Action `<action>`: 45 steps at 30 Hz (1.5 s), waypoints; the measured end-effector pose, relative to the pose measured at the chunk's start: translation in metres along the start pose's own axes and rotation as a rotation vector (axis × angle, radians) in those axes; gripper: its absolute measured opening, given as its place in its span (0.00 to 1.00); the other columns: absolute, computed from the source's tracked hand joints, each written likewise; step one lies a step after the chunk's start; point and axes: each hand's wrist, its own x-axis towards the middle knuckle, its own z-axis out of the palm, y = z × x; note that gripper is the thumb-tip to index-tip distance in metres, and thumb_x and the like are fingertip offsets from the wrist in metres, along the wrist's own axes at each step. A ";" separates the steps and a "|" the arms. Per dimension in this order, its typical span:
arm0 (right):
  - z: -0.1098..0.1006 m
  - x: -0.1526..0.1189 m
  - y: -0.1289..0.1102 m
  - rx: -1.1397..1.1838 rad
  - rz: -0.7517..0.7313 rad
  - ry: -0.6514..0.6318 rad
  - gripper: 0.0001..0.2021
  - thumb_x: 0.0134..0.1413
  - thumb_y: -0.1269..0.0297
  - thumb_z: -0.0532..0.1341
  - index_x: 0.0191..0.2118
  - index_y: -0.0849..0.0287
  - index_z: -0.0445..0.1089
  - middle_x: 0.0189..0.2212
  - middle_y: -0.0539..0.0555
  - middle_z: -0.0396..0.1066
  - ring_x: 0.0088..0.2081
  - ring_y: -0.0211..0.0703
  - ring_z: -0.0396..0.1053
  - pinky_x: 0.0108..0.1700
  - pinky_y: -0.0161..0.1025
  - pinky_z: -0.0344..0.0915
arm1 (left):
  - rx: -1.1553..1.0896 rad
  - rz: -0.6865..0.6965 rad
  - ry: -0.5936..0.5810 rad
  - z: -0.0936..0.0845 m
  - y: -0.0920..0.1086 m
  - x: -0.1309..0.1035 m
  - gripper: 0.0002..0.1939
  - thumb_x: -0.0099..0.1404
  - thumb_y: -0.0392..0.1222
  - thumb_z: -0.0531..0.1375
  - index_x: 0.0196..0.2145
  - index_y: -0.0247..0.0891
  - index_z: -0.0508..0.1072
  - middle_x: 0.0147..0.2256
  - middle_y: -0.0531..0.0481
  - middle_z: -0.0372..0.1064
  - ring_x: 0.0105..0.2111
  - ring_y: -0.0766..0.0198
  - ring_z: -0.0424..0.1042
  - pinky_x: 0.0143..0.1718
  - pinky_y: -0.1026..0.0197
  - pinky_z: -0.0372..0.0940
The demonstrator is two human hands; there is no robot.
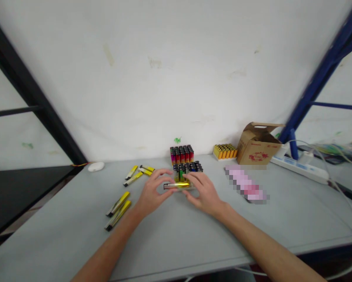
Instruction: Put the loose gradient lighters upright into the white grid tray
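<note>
Between my two hands a slim yellow-and-silver stick with a dark end (pixel 178 185) lies level, just above the table. My left hand (pixel 152 192) curls its thumb and fingers around the left end. At the right end, my right hand (pixel 202 192) has its thumb below and fingers above, partly covering it. Right behind stands a block of small dark-topped upright pieces (pixel 193 167), clear and coloured, its front partly hidden by the stick and fingers. Farther back, against the wall, is a block of red-and-purple pieces (pixel 182 155) with dark tops.
Several similar yellow sticks (pixel 118 215) lie to the left. At the back right are a tray of yellow cylinders (pixel 225 151), an open cardboard box (pixel 256 147) and a white power strip (pixel 301 168). A blurred pink item (pixel 245 183) lies right; a white case (pixel 96 167) sits back left.
</note>
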 end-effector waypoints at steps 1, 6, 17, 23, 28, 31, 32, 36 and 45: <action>0.002 0.000 0.000 -0.007 -0.005 -0.024 0.21 0.57 0.63 0.60 0.56 0.59 0.63 0.46 0.61 0.71 0.46 0.49 0.67 0.47 0.47 0.66 | -0.034 0.003 -0.010 0.004 0.004 0.000 0.04 0.59 0.39 0.64 0.34 0.40 0.74 0.44 0.46 0.70 0.46 0.58 0.69 0.50 0.55 0.63; 0.005 -0.002 0.003 0.121 0.090 -0.146 0.11 0.62 0.62 0.56 0.46 0.57 0.71 0.35 0.57 0.76 0.34 0.45 0.69 0.37 0.41 0.66 | -0.162 -0.074 0.024 0.013 0.011 -0.001 0.05 0.60 0.41 0.63 0.34 0.39 0.74 0.41 0.45 0.71 0.43 0.59 0.71 0.48 0.55 0.66; 0.002 0.007 -0.012 0.341 0.217 -0.310 0.14 0.58 0.63 0.57 0.50 0.57 0.65 0.48 0.59 0.71 0.48 0.50 0.68 0.49 0.46 0.63 | -0.148 -0.125 0.068 0.015 0.007 -0.005 0.07 0.59 0.45 0.64 0.33 0.40 0.77 0.40 0.45 0.72 0.42 0.59 0.72 0.47 0.54 0.67; 0.005 0.010 -0.016 0.492 0.291 -0.390 0.08 0.63 0.62 0.52 0.40 0.57 0.66 0.33 0.54 0.70 0.33 0.42 0.66 0.38 0.39 0.61 | -0.080 -0.026 0.059 0.020 0.011 -0.006 0.09 0.60 0.45 0.64 0.39 0.43 0.78 0.44 0.45 0.70 0.44 0.59 0.70 0.47 0.55 0.67; 0.006 0.008 -0.016 0.731 0.508 -0.265 0.08 0.62 0.59 0.53 0.33 0.57 0.58 0.28 0.48 0.60 0.29 0.37 0.58 0.32 0.35 0.57 | -0.026 -0.067 0.070 0.016 0.000 -0.007 0.10 0.61 0.45 0.63 0.40 0.41 0.75 0.44 0.45 0.69 0.45 0.58 0.70 0.48 0.55 0.67; 0.006 0.008 -0.013 0.953 0.676 -0.217 0.09 0.60 0.56 0.54 0.35 0.55 0.55 0.23 0.44 0.53 0.23 0.34 0.53 0.26 0.33 0.54 | 0.018 -0.093 0.054 0.017 -0.007 -0.009 0.08 0.63 0.45 0.60 0.39 0.41 0.75 0.43 0.45 0.70 0.44 0.58 0.70 0.48 0.54 0.66; 0.006 0.008 -0.010 1.033 0.712 -0.213 0.10 0.59 0.55 0.54 0.35 0.55 0.55 0.22 0.43 0.52 0.22 0.34 0.52 0.25 0.32 0.54 | 0.030 -0.096 0.048 0.018 -0.009 -0.010 0.08 0.63 0.44 0.60 0.38 0.41 0.74 0.43 0.45 0.70 0.44 0.59 0.70 0.48 0.54 0.66; 0.006 0.009 0.002 1.343 0.764 -0.218 0.15 0.52 0.50 0.57 0.34 0.54 0.53 0.20 0.41 0.51 0.18 0.33 0.53 0.20 0.31 0.55 | 0.085 -0.045 0.002 0.021 -0.015 -0.014 0.07 0.64 0.41 0.58 0.37 0.40 0.75 0.41 0.45 0.70 0.43 0.60 0.70 0.46 0.56 0.67; -0.019 0.013 0.011 1.389 0.856 -0.305 0.16 0.54 0.49 0.60 0.39 0.56 0.60 0.28 0.46 0.58 0.24 0.32 0.58 0.21 0.29 0.55 | 0.154 0.068 -0.066 0.020 -0.020 -0.015 0.08 0.65 0.39 0.56 0.35 0.40 0.77 0.35 0.47 0.71 0.37 0.63 0.71 0.41 0.60 0.68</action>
